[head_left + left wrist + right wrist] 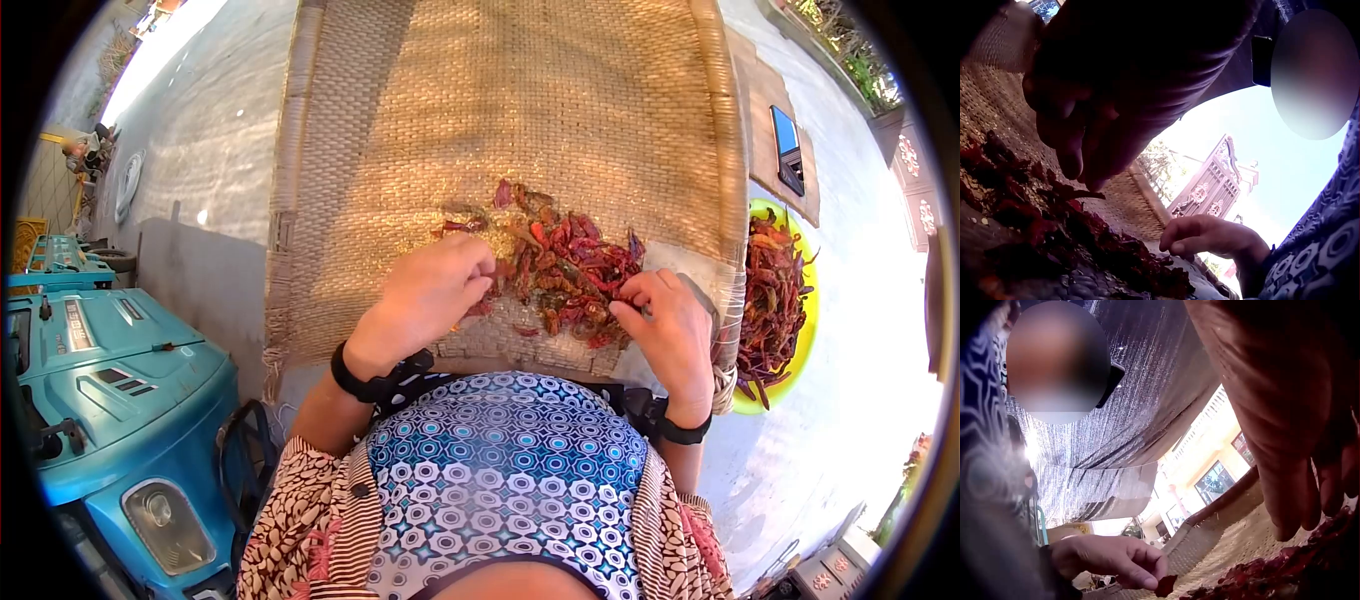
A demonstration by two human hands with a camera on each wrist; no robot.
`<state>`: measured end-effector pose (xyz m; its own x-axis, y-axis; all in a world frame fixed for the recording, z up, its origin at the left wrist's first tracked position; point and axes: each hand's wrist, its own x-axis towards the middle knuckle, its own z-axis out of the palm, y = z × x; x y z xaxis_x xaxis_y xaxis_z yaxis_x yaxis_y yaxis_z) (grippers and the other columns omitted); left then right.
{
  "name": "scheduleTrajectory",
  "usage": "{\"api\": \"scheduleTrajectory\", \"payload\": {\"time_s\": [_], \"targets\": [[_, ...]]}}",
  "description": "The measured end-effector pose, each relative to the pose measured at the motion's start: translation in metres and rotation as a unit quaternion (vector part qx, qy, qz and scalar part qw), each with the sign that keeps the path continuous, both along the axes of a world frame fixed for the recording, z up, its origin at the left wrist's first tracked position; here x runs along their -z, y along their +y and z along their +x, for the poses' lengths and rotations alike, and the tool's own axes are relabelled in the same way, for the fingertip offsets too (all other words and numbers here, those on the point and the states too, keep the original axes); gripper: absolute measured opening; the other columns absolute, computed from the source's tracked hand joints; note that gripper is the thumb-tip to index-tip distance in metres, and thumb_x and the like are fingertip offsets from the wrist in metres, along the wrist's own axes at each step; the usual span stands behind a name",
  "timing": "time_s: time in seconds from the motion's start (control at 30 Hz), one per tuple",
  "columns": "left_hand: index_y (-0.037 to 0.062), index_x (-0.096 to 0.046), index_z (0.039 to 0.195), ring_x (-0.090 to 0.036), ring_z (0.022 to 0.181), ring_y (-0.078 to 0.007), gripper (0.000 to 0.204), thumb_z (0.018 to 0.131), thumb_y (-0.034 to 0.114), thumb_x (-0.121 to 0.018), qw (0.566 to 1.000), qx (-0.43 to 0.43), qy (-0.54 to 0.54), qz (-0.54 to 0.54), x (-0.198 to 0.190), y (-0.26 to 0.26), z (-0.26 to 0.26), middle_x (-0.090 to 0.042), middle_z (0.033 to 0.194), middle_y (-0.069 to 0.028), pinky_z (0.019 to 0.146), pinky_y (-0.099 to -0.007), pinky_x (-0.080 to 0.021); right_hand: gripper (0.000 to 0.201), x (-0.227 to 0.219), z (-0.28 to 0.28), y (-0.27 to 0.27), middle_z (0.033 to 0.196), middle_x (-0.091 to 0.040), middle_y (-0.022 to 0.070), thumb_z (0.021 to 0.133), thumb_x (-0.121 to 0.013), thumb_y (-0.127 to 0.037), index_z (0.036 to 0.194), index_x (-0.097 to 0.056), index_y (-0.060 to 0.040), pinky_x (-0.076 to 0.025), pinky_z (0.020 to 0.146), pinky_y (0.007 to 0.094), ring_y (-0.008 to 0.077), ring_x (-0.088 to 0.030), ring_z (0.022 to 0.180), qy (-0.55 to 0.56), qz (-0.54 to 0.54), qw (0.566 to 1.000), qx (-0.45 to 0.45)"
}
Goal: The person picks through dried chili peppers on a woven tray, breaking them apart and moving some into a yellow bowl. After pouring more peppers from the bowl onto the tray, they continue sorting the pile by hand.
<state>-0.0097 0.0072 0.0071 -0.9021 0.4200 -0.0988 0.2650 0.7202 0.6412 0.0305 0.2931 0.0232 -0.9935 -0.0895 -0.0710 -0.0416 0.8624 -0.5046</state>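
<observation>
A loose heap of dried red chili peppers [575,255] lies on the near part of a woven mat [520,90], with pale seeds [415,238] scattered around its left side. At the heap's left edge, my left hand [430,285] bends its fingers downward. The right wrist view shows this left hand [1116,559] pinching a dark red piece of dried chili [1166,586] between thumb and fingers. My right hand [670,330] hovers at the heap's right edge with fingers loosely bent. Its fingers [1291,519] hang close above the chilies, and nothing shows between them.
To the right stands a yellow-green basin [808,335] piled with whole dried chilies [772,295]. Beyond it a phone [788,150] lies on a brown board [765,95]. A blue vehicle [130,370] is parked at the left. Raised rims [725,90] border the mat.
</observation>
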Motion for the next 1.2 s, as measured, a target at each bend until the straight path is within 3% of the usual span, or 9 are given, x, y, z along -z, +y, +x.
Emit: {"api": "scheduleTrajectory", "payload": {"time_s": [0.17,0.43,0.63,0.73,0.83,0.87,0.97,1.1,1.2], "targets": [[0.008,-0.063,0.11,-0.064,0.079,-0.0242,0.024,0.088,0.015,-0.068,0.999,0.033,-0.005,0.034,0.012,0.027,-0.008,-0.062,0.084,-0.0062,0.072,-0.0364,-0.051,0.02,0.02,0.003,-0.004,0.087,-0.061,0.0068,0.078,-0.077,-0.022,0.089,-0.065,-0.011,-0.049,0.071,0.0433,0.0301,-0.063,0.088,-0.005,0.032,0.999,-0.026],[0.0086,-0.062,0.115,-0.063,0.082,-0.0249,0.028,0.088,0.016,-0.069,0.992,0.1,0.066,0.041,0.036,0.051,-0.018,-0.061,0.09,-0.0074,0.073,-0.0378,-0.051,0.016,0.01,0.002,-0.007,0.08,-0.062,0.0065,0.079,-0.076,-0.014,0.089,-0.065,-0.0072,-0.049,0.064,0.0356,0.0229,-0.062,0.071,-0.051,-0.125,0.99,0.04],[0.0066,-0.065,0.111,-0.065,0.083,-0.0228,0.023,0.091,0.017,-0.068,0.97,0.149,-0.097,0.168,0.013,0.063,-0.012,-0.063,0.091,-0.0074,0.074,-0.035,-0.053,0.013,0.019,0.001,-0.003,0.08,-0.064,0.0046,0.085,-0.075,-0.006,0.091,-0.065,-0.0024,-0.048,0.063,0.0255,0.0106,-0.061,0.07,-0.066,-0.298,0.952,0.035],[0.0058,-0.066,0.106,-0.066,0.084,-0.0275,0.022,0.089,0.02,-0.07,0.959,0.144,-0.071,0.231,0.025,0.066,-0.012,-0.065,0.09,-0.0109,0.071,-0.0392,-0.052,0.012,0.016,0.003,-0.01,0.08,-0.064,0.0042,0.087,-0.073,-0.004,0.092,-0.064,-0.0009,-0.048,0.064,0.0228,0.0071,-0.061,0.072,-0.121,-0.371,0.92,0.039],[0.0041,-0.065,0.103,-0.066,0.084,-0.0271,0.021,0.09,0.019,-0.07,0.897,0.083,-0.309,0.305,0.011,0.061,-0.012,-0.066,0.088,-0.0117,0.072,-0.0392,-0.052,0.012,0.013,0.005,-0.01,0.08,-0.064,0.0039,0.087,-0.073,-0.003,0.094,-0.063,-0.0006,-0.049,0.065,0.0234,0.0074,-0.062,0.073,-0.107,-0.39,0.914,0.038],[0.0045,-0.065,0.105,-0.065,0.082,-0.0247,0.02,0.091,0.018,-0.069,0.913,0.088,-0.275,0.289,0.012,0.061,-0.014,-0.065,0.088,-0.01,0.071,-0.0368,-0.052,0.013,0.013,0.005,-0.01,0.08,-0.064,0.0037,0.087,-0.073,-0.003,0.095,-0.063,-0.0007,-0.049,0.066,0.024,0.0079,-0.062,0.074,-0.091,-0.391,0.915,0.037],[0.0065,-0.063,0.11,-0.063,0.079,-0.0212,0.021,0.091,0.014,-0.068,0.965,0.091,-0.136,0.207,0.021,0.061,-0.018,-0.061,0.089,-0.0067,0.069,-0.0332,-0.051,0.013,0.004,0.002,0.006,0.082,-0.064,0.0028,0.087,-0.072,-0.002,0.095,-0.063,-0.0006,-0.051,0.069,0.0262,0.0098,-0.062,0.074,0.014,-0.253,0.964,0.079],[0.0116,-0.063,0.109,-0.062,0.081,-0.0275,0.021,0.089,0.014,-0.069,0.994,0.074,0.05,0.059,0.045,0.06,-0.019,-0.056,0.092,-0.0076,0.068,-0.0389,-0.051,0.012,-0.002,0.001,0.061,0.085,-0.065,0.0046,0.087,-0.071,-0.002,0.097,-0.063,-0.0009,-0.051,0.079,0.0297,0.0139,-0.062,0.083,0.182,-0.176,0.93,0.267],[0.0129,-0.063,0.105,-0.062,0.084,-0.0315,0.019,0.088,0.016,-0.069,0.994,0.074,0.071,0.028,0.048,0.065,-0.022,-0.055,0.094,-0.0089,0.069,-0.0425,-0.051,0.016,-0.004,0.0,0.094,0.1,-0.066,0.0086,0.089,-0.07,-0.006,0.104,-0.066,-0.0024,-0.051,0.08,0.0316,0.0195,-0.063,0.082,0.334,0.159,0.879,0.3]]}}
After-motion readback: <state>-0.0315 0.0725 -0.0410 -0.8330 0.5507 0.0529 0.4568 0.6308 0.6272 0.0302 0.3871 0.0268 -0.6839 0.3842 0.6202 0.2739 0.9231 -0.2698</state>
